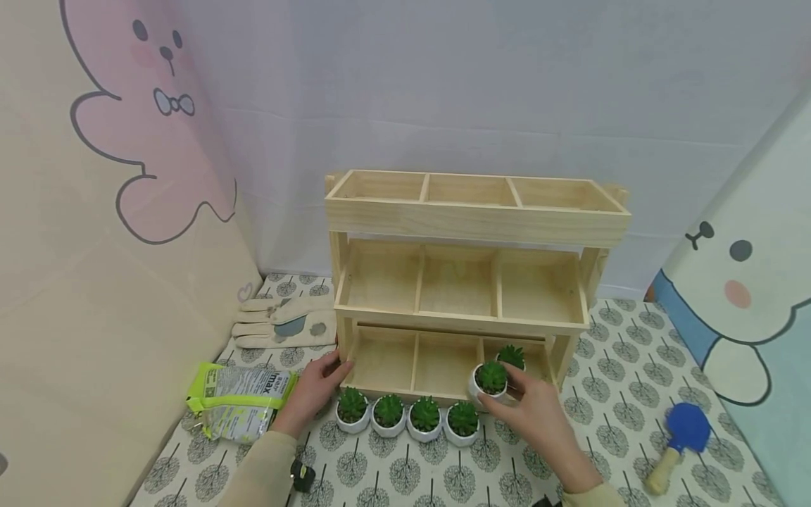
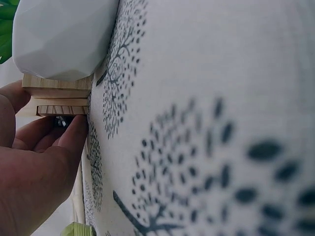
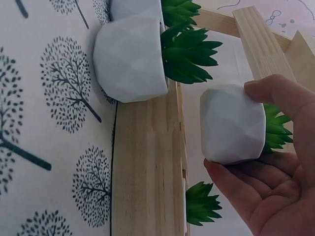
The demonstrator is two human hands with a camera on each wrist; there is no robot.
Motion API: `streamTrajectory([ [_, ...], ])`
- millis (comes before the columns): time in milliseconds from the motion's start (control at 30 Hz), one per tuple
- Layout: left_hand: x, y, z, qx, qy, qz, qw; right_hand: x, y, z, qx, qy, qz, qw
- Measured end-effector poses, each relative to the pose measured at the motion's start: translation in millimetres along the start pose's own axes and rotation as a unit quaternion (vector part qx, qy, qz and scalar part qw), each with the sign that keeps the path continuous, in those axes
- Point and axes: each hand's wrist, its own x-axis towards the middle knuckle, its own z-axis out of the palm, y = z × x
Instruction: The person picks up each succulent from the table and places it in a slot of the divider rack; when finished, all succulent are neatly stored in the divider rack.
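Observation:
In the head view a three-tier wooden planter shelf (image 1: 476, 320) stands on the table. My right hand (image 1: 535, 415) pinches a potted succulent (image 1: 491, 379) by its white faceted pot, raised at the bottom tier's right compartment. Another potted succulent (image 1: 510, 356) is inside that compartment, partly hidden. My left hand (image 1: 315, 389) grips the lower left end of the shelf; the left wrist view shows its fingers (image 2: 74, 135) and thumb on either side of the wooden upright (image 2: 61, 109). Several potted succulents (image 1: 388, 412) stand in a row before the shelf.
To the left lie a green and white bag (image 1: 243, 403) and a pair of work gloves (image 1: 288, 322). A blue trowel (image 1: 687, 427) with a wooden handle lies at the right. A small black object (image 1: 303, 477) is by the left wrist. Patterned cloth (image 1: 405, 475) covers the table.

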Motion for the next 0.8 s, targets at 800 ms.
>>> streamTrajectory([
  [800,-1.0,1.5,0.0,-0.006,0.001,-0.006,1.0000,33.2,-6,24,-0.094,-0.005,-0.018,0.9954],
])
